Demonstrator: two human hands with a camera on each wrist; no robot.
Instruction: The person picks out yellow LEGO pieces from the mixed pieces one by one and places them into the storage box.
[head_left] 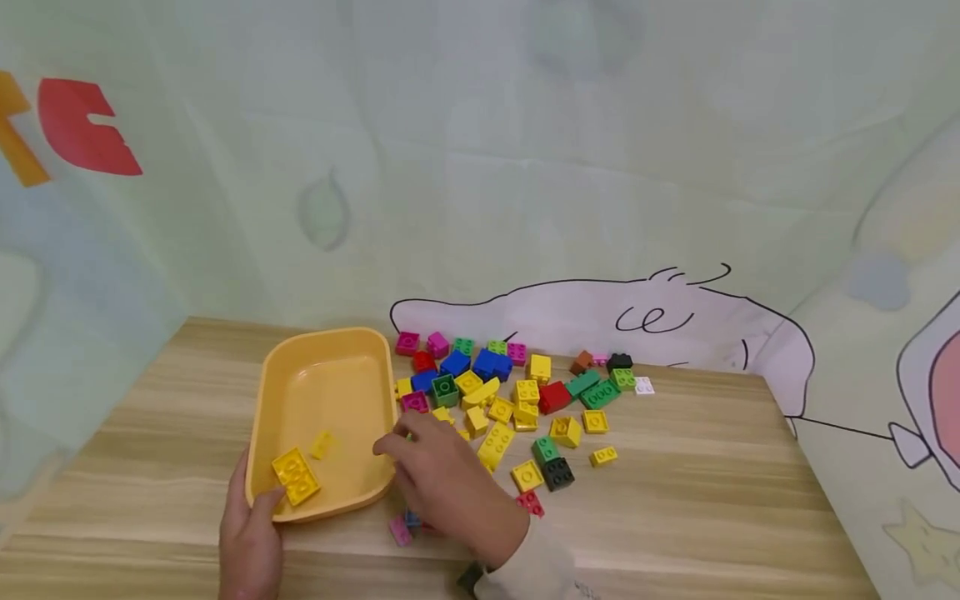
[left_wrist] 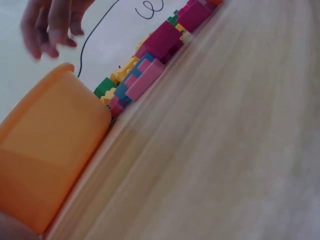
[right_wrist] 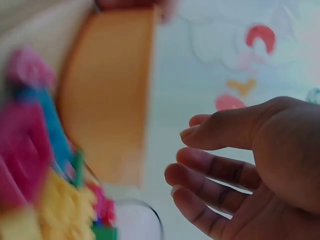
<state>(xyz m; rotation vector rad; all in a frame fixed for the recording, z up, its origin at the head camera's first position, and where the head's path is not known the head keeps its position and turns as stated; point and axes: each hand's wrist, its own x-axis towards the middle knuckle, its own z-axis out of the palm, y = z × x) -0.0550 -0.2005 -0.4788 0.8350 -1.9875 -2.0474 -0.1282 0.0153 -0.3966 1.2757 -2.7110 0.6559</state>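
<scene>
An orange-yellow tray stands on the wooden table at the left. My left hand grips its near left corner, with the thumb over the rim and the fingers against the outer wall. Inside the tray lie a larger yellow brick and a small yellow brick. Over the tray's right rim hovers my right hand, its fingers relaxed. In the right wrist view, the thumb stands apart from the other fingers, and nothing is between them.
Many loose toy bricks are spread right of the tray, among them a blue brick, a red brick and a black brick. Pink brick lies by the tray's near right corner. A printed cloth hangs behind the table.
</scene>
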